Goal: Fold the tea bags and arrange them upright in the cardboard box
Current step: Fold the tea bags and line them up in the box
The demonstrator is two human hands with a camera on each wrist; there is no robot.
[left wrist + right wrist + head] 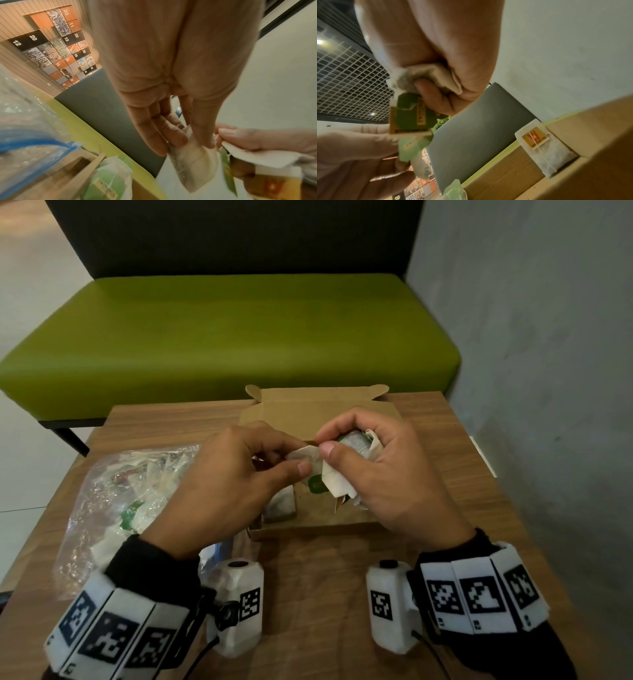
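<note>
Both hands hover over the open cardboard box point(308, 530). My left hand point(295, 459) pinches the end of a white tea bag point(305, 455) between thumb and fingers; in the left wrist view the same tea bag point(193, 162) hangs from those fingertips. My right hand point(324, 442) grips a bunch of tea bags point(358, 445) in its curled fingers, and its thumb and forefinger pinch the other end of the white one. A green tag point(317, 485) dangles below. One tea bag point(281, 503) stands upright at the box's left end, and another with an orange tag point(546, 148) shows in the right wrist view.
A clear zip bag point(120, 494) holding more tea bags lies on the wooden table point(445, 474) left of the box. The box lid point(318, 402) stands open at the back. A green bench point(222, 337) sits beyond the table, and a grey wall point(548, 371) runs along the right.
</note>
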